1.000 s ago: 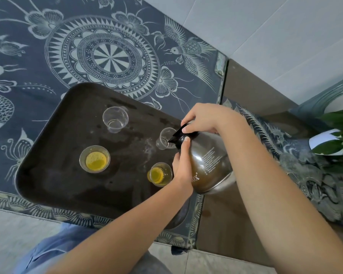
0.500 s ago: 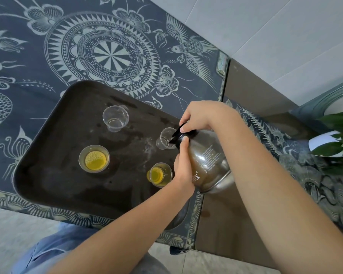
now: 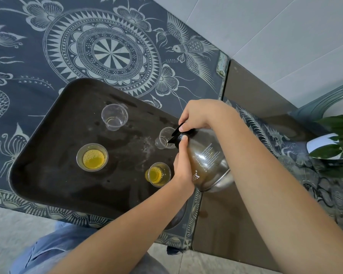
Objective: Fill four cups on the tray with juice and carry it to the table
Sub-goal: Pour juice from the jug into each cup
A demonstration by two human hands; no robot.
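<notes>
Only one view here, from the head camera looking down, so I'll take it in order.

The dark tray (image 3: 48, 165) sits on the patterned blue table (image 3: 38, 56). There are four clear cups on it. The near-left cup (image 3: 92, 157) and the near-right cup (image 3: 158, 174) already have yellow juice in them. The far cup (image 3: 114, 117) looks empty, maybe a film of liquid at the bottom. The fourth cup (image 3: 163, 138) is the one being worked on right now, and it looks barely started, if at all.

The glass jug (image 3: 206, 161) is tipped over with its black spout right at that fourth cup's rim. The right hand (image 3: 198, 115) is curled tight over the top of the jug at the lid end, and the left hand (image 3: 183, 165) is wrapped against the side of the glass belly, fingers closed on it to steady it.

If it were me, I'd tilt slowly. That cup is small and light, and the spout is practically touching it, so a nudge could tip it over. I'd keep the spout just above the rim rather than resting on it, watch the level, and stop short of the brim since the tray has to be carried afterwards. The far cup comes next, I guess.
</notes>
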